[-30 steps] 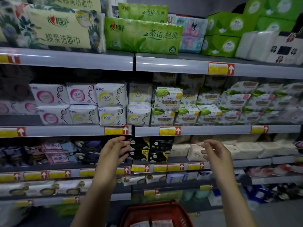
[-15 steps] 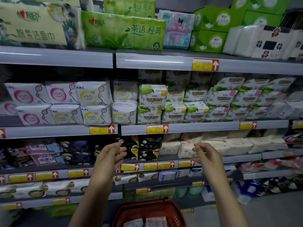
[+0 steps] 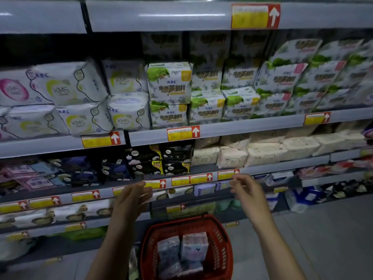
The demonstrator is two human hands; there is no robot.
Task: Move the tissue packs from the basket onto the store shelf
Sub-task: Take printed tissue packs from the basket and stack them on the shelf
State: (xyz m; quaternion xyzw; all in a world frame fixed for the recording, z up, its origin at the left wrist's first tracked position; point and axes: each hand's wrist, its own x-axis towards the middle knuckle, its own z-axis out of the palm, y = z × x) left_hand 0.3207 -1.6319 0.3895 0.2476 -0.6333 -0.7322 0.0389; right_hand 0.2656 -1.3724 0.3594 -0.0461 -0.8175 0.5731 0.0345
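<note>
The left grip (image 3: pixel 131 200) and right grip (image 3: pixel 247 190) hang empty, fingers loosely curled, before the store shelf (image 3: pixel 252 128). Two tissue packs (image 3: pixel 193 246) stand inside the red basket (image 3: pixel 222 249) below them.

View: one wide-angle camera worn on the head, so there is no overlap with any other view.
Standpoint: in the aisle, squarely before the grey metal store shelving (image 3: pixel 252 128).
Facing: forward and tilted down; the shelf rails slope and bow toward the frame edges.
Nearness: close. The left hand (image 3: pixel 131 199) and right hand (image 3: pixel 249 190) reach in from the bottom edge, with the forearms filling the foreground.
Bottom centre: the red plastic mesh basket (image 3: pixel 227 251) is seen from above, below and between the hands.
Lower right: a strip of pale grey floor (image 3: pixel 323 239) — possibly tiled; it is too dim and blurred to tell.
Top: the frame ends at the upper shelf rail.
</note>
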